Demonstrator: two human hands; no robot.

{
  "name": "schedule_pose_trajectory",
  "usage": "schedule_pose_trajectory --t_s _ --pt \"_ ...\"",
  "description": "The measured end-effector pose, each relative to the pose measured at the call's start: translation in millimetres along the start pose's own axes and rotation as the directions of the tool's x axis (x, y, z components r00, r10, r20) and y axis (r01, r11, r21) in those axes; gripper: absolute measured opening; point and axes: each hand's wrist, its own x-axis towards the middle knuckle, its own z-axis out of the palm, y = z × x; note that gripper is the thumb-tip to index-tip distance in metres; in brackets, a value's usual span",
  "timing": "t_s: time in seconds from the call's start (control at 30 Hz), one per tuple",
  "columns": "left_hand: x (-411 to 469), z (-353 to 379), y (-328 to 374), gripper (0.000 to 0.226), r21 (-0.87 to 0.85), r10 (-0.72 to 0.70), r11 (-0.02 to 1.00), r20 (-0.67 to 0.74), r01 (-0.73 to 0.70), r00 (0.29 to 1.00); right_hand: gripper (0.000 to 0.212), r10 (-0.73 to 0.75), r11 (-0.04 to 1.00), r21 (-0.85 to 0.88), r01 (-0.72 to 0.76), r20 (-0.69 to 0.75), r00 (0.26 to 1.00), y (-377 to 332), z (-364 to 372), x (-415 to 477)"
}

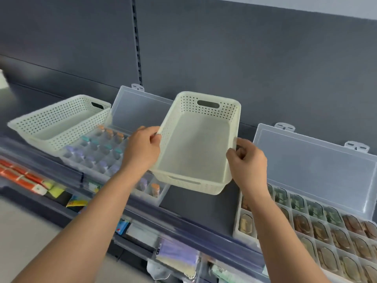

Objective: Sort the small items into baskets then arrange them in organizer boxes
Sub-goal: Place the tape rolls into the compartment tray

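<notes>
Two hands hold an empty basket (195,144) tilted above the shelf (228,203), between the left box (140,103) and right box (306,170), both open. Its left rim is pinched by the left hand (142,148); the right hand (247,160) grips the right rim. Another basket (59,123) overlaps the left box.

head-worn view, angled down, shelf (204,219) close

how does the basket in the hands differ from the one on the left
The held basket is lifted, gripped at its sides by the left hand and right hand; the left basket sits with no hand on it. The held basket tilts toward the camera; the left basket lies flatter. Both are cream, perforated and empty.
</notes>
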Motion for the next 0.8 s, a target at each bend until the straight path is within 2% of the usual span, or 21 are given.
schedule_pose_trajectory --t_s 0.23,0.4,0.7,0.8 --pt "4 -67 -45 0.024 -0.006 -0.091 0.996 -0.128 0.091 0.988 0.029 -0.088 0.989 0.132 0.069 0.148 0.985 -47 63 2" --pt "9 -113 -93 0.027 -0.053 -0.165 0.986 -0.226 0.157 0.96 0.032 -0.115 0.983 0.167 0.076 0.237 0.965 -84 122 -6" --pt "72 -212 -198 0.029 -0.081 -0.209 0.977 -0.21 0.196 0.955 0.033 -0.083 0.98 0.198 0.034 0.247 0.965 -165 257 -20" --pt "98 -245 -229 0.03 -0.08 -0.206 0.978 -0.159 0.195 0.966 0.033 -0.033 0.981 0.193 -0.013 0.237 0.971 -194 299 -22"
